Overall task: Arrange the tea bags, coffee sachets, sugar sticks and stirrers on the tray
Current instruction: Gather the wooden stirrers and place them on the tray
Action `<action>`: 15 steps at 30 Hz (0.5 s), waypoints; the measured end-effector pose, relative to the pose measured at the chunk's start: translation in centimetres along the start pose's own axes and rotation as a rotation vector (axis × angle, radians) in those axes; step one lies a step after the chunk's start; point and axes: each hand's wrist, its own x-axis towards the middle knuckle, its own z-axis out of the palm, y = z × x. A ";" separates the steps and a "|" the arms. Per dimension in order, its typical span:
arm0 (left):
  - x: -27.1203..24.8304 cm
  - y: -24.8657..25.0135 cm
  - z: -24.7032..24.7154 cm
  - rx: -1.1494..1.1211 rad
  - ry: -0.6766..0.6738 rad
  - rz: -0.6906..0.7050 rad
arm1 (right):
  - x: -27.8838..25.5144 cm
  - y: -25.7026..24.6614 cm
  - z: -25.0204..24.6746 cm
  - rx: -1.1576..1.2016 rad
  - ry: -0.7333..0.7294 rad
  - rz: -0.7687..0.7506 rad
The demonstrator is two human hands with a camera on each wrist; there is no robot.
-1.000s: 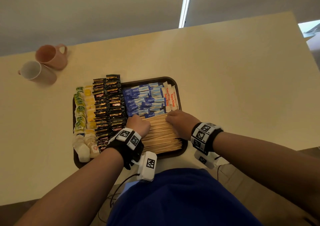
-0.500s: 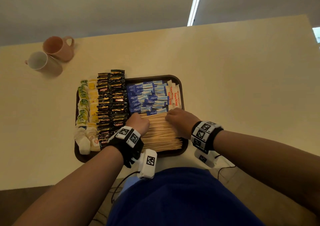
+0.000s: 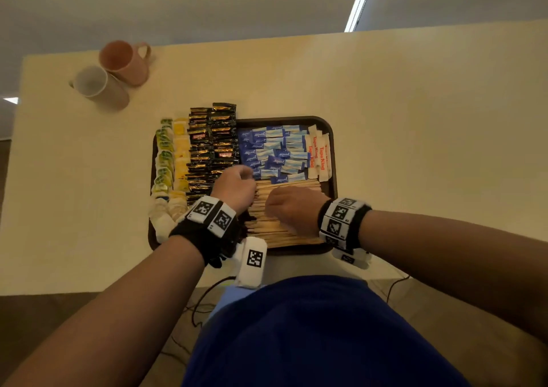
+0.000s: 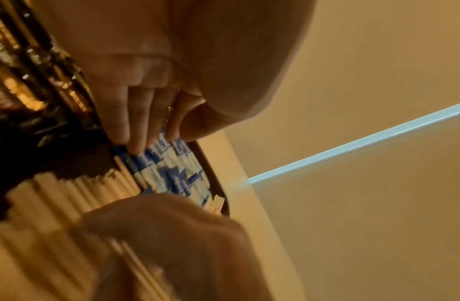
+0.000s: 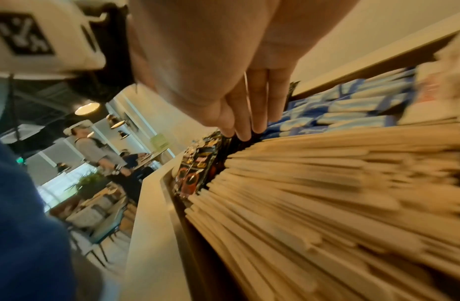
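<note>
- wooden stirrers (image 3: 284, 232) fill the tray's (image 3: 332, 137) near right, beside blue sugar sticks (image 3: 275, 152), black coffee sachets (image 3: 210, 149) and tea bags (image 3: 169, 161); only tidying seems left.
- left hand (image 3: 235, 189): left wrist view shows straight, together fingers (image 4: 136, 126) touching sugar sticks.
- right hand (image 3: 292, 208) rests on stirrers; head view hides its fingers, and i cannot tell their state.

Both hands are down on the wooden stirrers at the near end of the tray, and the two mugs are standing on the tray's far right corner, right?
Not quite. The two mugs are off the tray, on the table at its far left, as the head view shows. The rest holds: the left hand and right hand are on the stirrers at the tray's near end.
</note>
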 end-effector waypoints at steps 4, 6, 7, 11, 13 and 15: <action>-0.6 -0.2 -2.3 -0.190 -0.044 0.054 | 2.5 -2.5 0.1 -0.166 -0.132 -0.108; -0.6 -0.7 -3.1 -0.187 -0.060 0.092 | 3.5 -3.2 0.1 -0.233 -0.177 -0.103; -0.7 -1.0 -3.5 -0.184 -0.070 0.108 | 3.9 -3.5 0.1 -0.257 -0.197 -0.096; -0.8 -2.1 -4.4 -0.176 -0.107 0.140 | 4.7 -3.9 0.0 -0.342 -0.279 -0.094; -0.8 -2.6 -4.8 -0.176 -0.113 0.150 | 4.8 -3.8 -0.1 -0.352 -0.295 -0.094; -0.7 -3.1 -5.1 -0.181 -0.112 0.155 | 5.0 -3.8 0.0 -0.354 -0.293 -0.089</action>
